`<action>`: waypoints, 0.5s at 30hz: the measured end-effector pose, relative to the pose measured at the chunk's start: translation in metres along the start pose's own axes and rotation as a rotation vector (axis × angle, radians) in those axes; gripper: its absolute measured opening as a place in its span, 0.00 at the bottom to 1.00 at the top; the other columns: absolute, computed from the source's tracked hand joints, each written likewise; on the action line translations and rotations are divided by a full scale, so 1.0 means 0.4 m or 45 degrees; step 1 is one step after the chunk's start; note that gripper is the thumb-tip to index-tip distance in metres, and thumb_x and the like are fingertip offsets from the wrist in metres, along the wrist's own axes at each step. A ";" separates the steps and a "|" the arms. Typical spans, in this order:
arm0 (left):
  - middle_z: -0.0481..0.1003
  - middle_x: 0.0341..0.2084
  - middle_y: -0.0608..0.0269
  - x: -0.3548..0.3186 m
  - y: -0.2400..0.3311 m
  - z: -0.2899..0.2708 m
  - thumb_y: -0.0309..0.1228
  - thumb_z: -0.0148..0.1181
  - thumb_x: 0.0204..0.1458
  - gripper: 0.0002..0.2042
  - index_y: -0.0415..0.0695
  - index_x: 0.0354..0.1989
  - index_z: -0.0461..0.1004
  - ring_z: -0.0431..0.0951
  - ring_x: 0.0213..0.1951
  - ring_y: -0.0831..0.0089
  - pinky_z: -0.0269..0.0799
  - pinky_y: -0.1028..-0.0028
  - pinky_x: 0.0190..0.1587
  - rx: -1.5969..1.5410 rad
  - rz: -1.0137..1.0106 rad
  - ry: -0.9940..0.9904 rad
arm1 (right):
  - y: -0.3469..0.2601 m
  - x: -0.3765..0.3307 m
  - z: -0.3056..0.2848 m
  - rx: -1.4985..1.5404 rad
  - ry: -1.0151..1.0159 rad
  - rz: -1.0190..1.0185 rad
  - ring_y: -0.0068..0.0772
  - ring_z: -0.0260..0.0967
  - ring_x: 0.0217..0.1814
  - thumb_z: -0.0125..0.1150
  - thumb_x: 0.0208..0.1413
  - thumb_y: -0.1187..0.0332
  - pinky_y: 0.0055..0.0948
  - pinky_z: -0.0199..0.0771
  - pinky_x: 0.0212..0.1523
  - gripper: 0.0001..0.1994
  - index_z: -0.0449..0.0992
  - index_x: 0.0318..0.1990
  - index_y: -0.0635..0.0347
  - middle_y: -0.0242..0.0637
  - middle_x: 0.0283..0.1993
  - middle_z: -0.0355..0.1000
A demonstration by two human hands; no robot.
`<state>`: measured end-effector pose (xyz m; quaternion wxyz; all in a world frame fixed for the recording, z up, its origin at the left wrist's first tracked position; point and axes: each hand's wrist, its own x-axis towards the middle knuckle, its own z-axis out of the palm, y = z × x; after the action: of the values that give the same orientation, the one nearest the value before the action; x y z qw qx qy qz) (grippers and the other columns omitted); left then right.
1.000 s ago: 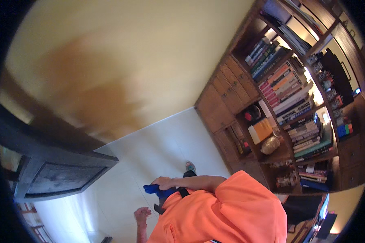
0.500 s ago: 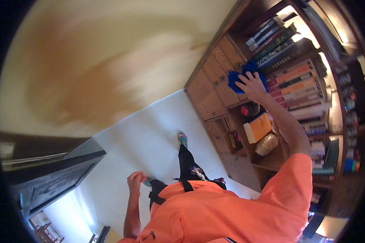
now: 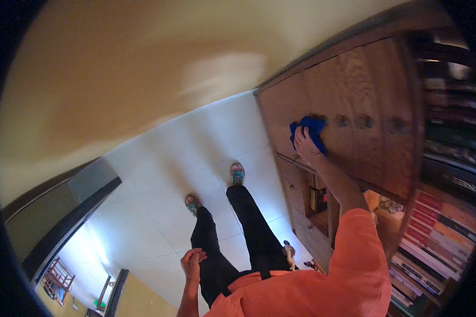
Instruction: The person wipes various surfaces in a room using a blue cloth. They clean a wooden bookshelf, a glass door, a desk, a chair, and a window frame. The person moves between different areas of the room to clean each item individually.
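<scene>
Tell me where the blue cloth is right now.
The blue cloth is right of centre in the head view, under the right hand, against the wooden cabinet front.
</scene>
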<state>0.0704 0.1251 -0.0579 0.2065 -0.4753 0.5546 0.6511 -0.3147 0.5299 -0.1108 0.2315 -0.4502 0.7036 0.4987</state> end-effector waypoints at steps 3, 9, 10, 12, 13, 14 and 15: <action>0.77 0.28 0.57 0.111 -0.105 0.000 0.23 0.48 0.56 0.09 0.34 0.37 0.75 0.78 0.30 0.72 0.77 0.75 0.34 -0.020 -0.052 0.076 | -0.043 0.062 0.040 -0.065 0.130 0.135 0.56 0.50 0.63 0.49 0.56 0.60 0.57 0.47 0.59 0.24 0.67 0.57 0.65 0.56 0.62 0.58; 0.77 0.25 0.57 0.318 -0.194 0.066 0.19 0.48 0.55 0.08 0.35 0.35 0.75 0.78 0.27 0.73 0.77 0.75 0.33 -0.033 0.084 0.035 | -0.083 0.043 0.072 0.148 0.203 0.077 0.54 0.55 0.58 0.50 0.53 0.63 0.52 0.53 0.56 0.21 0.72 0.52 0.67 0.57 0.57 0.62; 0.77 0.25 0.57 0.332 -0.178 0.077 0.20 0.48 0.55 0.08 0.35 0.36 0.75 0.78 0.27 0.72 0.77 0.75 0.34 0.024 0.068 0.018 | -0.075 0.013 0.056 0.225 0.176 0.035 0.52 0.56 0.57 0.50 0.53 0.64 0.51 0.54 0.56 0.20 0.72 0.51 0.67 0.57 0.55 0.63; 0.77 0.25 0.57 0.333 -0.199 0.084 0.20 0.48 0.54 0.08 0.34 0.35 0.75 0.78 0.28 0.72 0.77 0.74 0.34 -0.035 0.085 -0.002 | -0.075 -0.050 0.001 0.341 -0.002 0.043 0.50 0.58 0.54 0.51 0.52 0.64 0.49 0.55 0.54 0.19 0.73 0.49 0.66 0.54 0.53 0.65; 0.77 0.25 0.57 0.335 -0.202 0.086 0.20 0.46 0.54 0.09 0.33 0.36 0.75 0.78 0.28 0.72 0.77 0.74 0.35 -0.044 0.036 -0.020 | -0.072 -0.081 -0.023 0.400 -0.084 0.060 0.49 0.59 0.53 0.51 0.52 0.64 0.47 0.56 0.54 0.19 0.73 0.48 0.66 0.53 0.52 0.66; 0.76 0.26 0.56 0.330 -0.207 0.095 0.22 0.49 0.54 0.07 0.34 0.36 0.75 0.78 0.28 0.71 0.78 0.73 0.35 -0.087 0.021 -0.029 | -0.065 -0.118 -0.041 0.411 -0.115 0.065 0.48 0.59 0.52 0.51 0.51 0.64 0.47 0.56 0.54 0.18 0.74 0.47 0.66 0.53 0.51 0.66; 0.76 0.26 0.56 0.319 -0.189 0.101 0.23 0.52 0.53 0.07 0.34 0.35 0.75 0.78 0.28 0.71 0.78 0.72 0.35 -0.132 0.010 -0.043 | -0.056 -0.160 -0.066 0.421 -0.149 0.076 0.48 0.60 0.52 0.52 0.51 0.64 0.46 0.56 0.54 0.18 0.74 0.46 0.65 0.52 0.50 0.67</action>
<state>0.0559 0.1520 -0.2085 0.1887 -0.4721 0.5184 0.6876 -0.2609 0.5293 -0.0619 0.3280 -0.3551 0.7743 0.4084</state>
